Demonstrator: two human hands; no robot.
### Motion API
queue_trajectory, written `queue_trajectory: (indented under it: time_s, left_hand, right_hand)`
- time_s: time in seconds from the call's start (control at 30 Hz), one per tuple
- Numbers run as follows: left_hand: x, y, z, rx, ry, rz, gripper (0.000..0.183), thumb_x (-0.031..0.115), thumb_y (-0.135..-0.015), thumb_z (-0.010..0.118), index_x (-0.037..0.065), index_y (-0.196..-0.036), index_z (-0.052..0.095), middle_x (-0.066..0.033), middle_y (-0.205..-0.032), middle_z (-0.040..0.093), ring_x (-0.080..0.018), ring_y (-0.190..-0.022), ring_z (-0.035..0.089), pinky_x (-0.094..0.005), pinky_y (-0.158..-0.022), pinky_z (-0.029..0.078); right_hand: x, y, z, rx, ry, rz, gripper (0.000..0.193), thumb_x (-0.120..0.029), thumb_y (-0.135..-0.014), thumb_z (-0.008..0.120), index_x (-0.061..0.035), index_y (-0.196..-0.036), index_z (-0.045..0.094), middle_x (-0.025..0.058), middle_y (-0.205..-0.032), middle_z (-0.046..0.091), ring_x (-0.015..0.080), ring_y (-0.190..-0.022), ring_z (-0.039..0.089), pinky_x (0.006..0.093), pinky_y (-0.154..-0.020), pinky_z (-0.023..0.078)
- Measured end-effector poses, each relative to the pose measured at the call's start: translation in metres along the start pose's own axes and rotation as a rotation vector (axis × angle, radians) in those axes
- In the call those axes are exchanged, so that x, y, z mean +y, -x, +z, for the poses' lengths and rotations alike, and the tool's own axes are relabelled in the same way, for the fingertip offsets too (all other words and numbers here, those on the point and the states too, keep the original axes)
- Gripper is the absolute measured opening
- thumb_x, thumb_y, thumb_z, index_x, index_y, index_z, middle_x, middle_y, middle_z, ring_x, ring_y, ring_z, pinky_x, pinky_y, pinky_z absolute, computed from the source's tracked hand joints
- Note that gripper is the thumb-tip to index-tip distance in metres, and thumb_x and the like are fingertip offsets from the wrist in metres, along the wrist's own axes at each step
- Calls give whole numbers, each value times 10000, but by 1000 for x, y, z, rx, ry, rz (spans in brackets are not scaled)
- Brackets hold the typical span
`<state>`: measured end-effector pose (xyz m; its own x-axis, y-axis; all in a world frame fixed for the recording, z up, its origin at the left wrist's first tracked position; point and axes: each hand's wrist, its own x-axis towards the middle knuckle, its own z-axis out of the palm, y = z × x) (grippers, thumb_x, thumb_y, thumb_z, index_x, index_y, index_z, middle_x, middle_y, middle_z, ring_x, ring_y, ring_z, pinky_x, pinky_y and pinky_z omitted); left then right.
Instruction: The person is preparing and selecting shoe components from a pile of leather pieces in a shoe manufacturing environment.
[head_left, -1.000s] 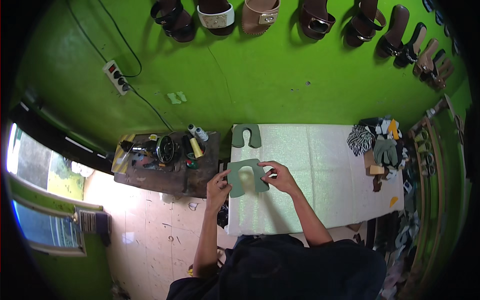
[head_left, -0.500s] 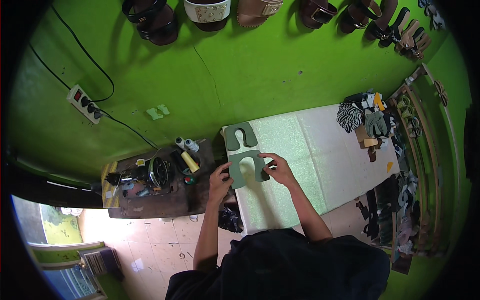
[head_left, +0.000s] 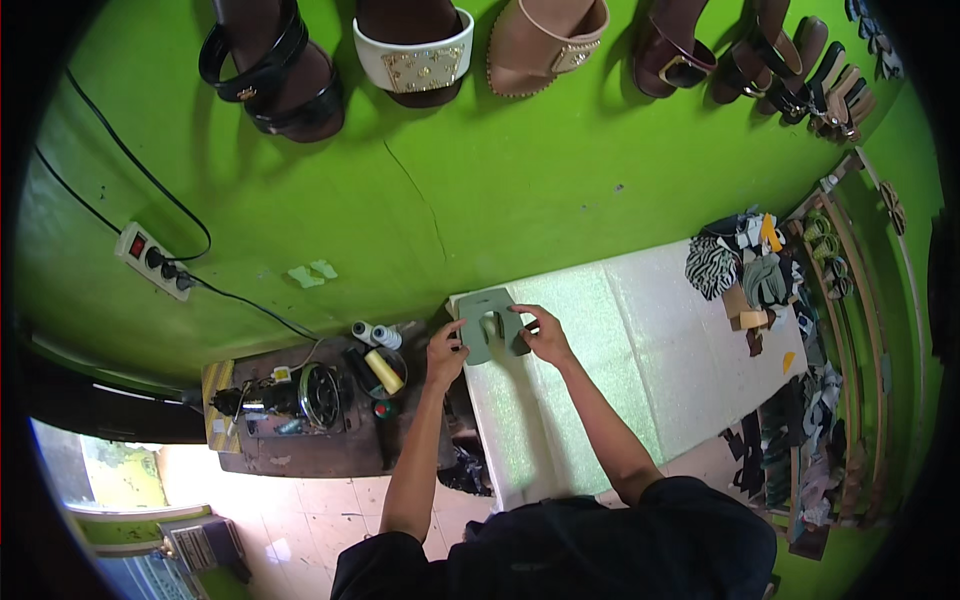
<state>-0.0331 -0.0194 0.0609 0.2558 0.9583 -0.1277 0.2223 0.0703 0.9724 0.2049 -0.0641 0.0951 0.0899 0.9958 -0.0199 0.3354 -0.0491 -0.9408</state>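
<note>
My left hand [head_left: 446, 354] and my right hand [head_left: 545, 335] hold a flat, grey-green U-shaped piece [head_left: 475, 342] by its two sides, thumbs and fingers pinching the edges. Its rounded opening faces me. Under or behind it lies a second grey-green U-shaped piece, mostly covered, so that the two outlines overlap near the far left corner of the white-covered table [head_left: 620, 340]. Whether the two pieces touch I cannot tell.
Left of the table stands a black sewing machine [head_left: 275, 400] on a dark worktop, with thread spools [head_left: 385, 370] beside it. Fabric scraps [head_left: 760, 275] are heaped at the table's right end. Sandals [head_left: 415, 55] hang on the green wall. A power strip [head_left: 155, 260] is at left.
Both hands have moved the held piece away from me, over the second piece, which lay uncovered beyond it before. The view has tilted upward a little.
</note>
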Motion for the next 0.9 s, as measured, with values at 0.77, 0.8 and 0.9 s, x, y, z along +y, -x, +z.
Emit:
queue_trajectory:
  time_s: [0.77,0.8,0.9]
  left_hand:
    - [-37,-60,17,-9,-467,-69,604,-114,-737,697,81,-1296,583,-157,-1236,576,-327,-1061,616,-393,-952,512]
    - [-39,-61,17,8,-491,-9,597,-98,-739,713,79,-1294,584,-153,-1249,558,-340,-1106,580,-410,-988,486]
    - [-38,-57,25,41,-591,90,609,-69,-735,747,83,-1302,582,-144,-1262,524,-346,-1176,517,-421,-1039,446]
  right_hand:
    - [81,-64,25,-7,267,-6,570,80,-741,668,-74,-1285,595,176,-1247,595,296,-975,660,358,-838,566]
    - [78,-67,26,-10,264,-7,570,80,-741,668,-74,-1285,595,176,-1247,595,296,-975,660,358,-838,566]
    - [75,-65,23,-3,294,-44,589,46,-736,698,-88,-1297,582,174,-1276,560,321,-1065,620,387,-904,542]
